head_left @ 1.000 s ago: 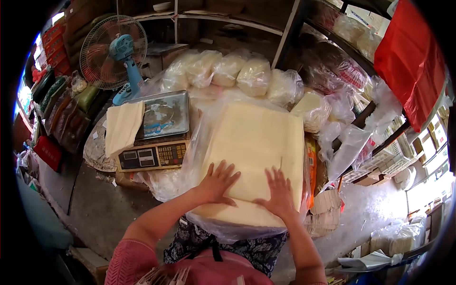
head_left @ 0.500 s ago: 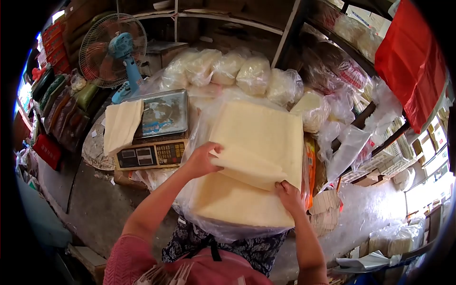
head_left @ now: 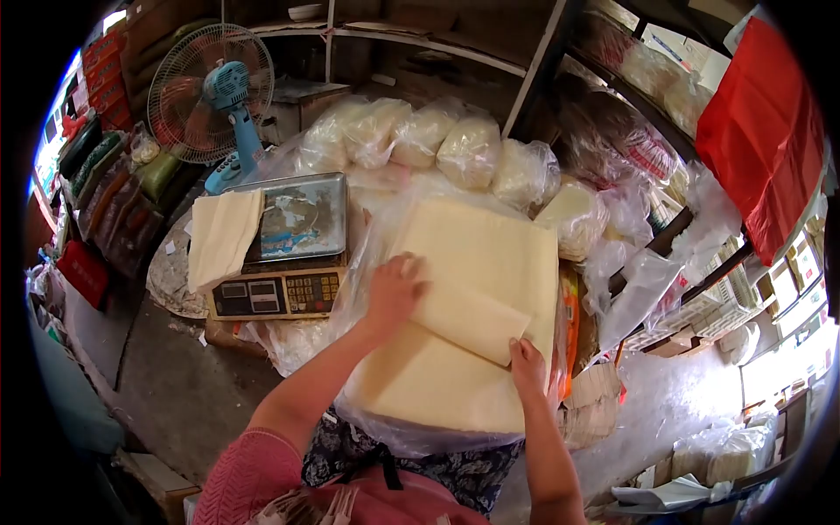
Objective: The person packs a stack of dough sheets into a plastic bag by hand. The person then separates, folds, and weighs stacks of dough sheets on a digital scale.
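Right hand (head_left: 528, 372) has its thumb and fingers pinched on a corner of a thin, pale yellow sheet (head_left: 472, 319). Left hand (head_left: 395, 287) is at the left side of the same sheet, with its back facing up. Its fingers are blurry, so I cannot tell if they grip the sheet or only touch it. The sheet lies on top of a big pale stack (head_left: 437, 389), right in front of the person. Part of the sheet is folded over between the two hands, and the stack top shows on the side nearest the person.

Clear plastic (head_left: 360, 284) sits around the stack. To the left of it is a scale (head_left: 278, 295) with a flat metal tray (head_left: 306, 219), small screens and lots of buttons. A folded pale piece (head_left: 226, 236) lies over the left side of the tray and hangs down in front. Behind the scale is a blue fan (head_left: 229, 85) with a round wire cage. Puffy clear bags (head_left: 422, 137) full of pale stuff sit in a row behind the stack and bend round to its right. Something orange (head_left: 570, 324) peeks out just beside the stack on the right. High on the right hangs a big red cover (head_left: 761, 131). The person wears a pink top (head_left: 249, 477).
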Demonstrator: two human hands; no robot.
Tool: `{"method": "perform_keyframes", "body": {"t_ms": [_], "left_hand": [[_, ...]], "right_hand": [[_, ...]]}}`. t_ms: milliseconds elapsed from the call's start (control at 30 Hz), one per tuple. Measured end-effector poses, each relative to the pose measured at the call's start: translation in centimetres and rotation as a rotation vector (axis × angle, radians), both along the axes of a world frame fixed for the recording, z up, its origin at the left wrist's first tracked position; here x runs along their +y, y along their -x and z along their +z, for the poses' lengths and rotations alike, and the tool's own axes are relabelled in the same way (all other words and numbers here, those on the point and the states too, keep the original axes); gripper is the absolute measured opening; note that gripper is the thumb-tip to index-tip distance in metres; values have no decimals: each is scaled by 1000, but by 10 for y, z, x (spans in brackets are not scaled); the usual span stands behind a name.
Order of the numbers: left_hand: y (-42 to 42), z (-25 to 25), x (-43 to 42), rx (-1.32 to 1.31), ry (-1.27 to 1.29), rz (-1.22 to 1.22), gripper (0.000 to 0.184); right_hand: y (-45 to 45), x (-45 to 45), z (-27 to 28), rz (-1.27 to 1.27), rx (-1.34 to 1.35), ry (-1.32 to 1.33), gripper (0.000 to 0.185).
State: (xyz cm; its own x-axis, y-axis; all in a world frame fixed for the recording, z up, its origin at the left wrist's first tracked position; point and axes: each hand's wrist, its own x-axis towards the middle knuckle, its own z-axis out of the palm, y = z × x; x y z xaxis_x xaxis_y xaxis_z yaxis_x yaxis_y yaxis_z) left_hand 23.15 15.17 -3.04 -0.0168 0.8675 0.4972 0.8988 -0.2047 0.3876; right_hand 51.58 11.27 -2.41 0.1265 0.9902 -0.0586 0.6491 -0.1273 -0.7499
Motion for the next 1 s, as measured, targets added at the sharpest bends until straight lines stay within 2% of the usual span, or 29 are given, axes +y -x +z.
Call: {"method": "perform_keyframes", "body": {"t_ms": [33, 133, 233, 333, 433, 533, 633, 700, 800, 900, 967, 1000], "left_hand": [[-6, -3, 1, 173, -124, -57, 60], [-23, -9, -5, 145, 117, -74, 64], [-24, -20, -2, 135, 163, -76, 68], [-24, -14, -4, 117, 273, -83, 68], [-25, -20, -4, 75, 269, -78, 68], [-27, -30, 1, 113, 284, -79, 72], [-32, -20, -10, -55, 115, 146, 82], [-33, -27, -27, -594, 81, 98, 90], [-26, -64, -50, -1111, 255, -12, 86], [21, -30, -57, -1118, 35, -141, 82], [72, 16, -50, -1038, 7, -16, 80], [94, 43, -48, -1129, 29, 43, 80]], "right_hand": [[-1, 3, -3, -16, -14, 2, 36], [-17, 19, -19, 43, 61, 139, 33], [13, 10, 30, 106, -441, -419, 45], [29, 17, 30, 436, -773, -467, 55], [32, 18, -13, 436, -766, -429, 51], [32, 13, -9, 416, -770, -351, 50], [53, 0, 19, 319, -719, -208, 49], [68, -16, 24, 338, -759, -102, 49], [86, -41, 18, 675, -403, -122, 49], [82, -45, -15, 633, -517, -397, 47], [80, -43, -21, 644, -528, -462, 44], [82, -44, -19, 639, -528, -464, 43]]}}
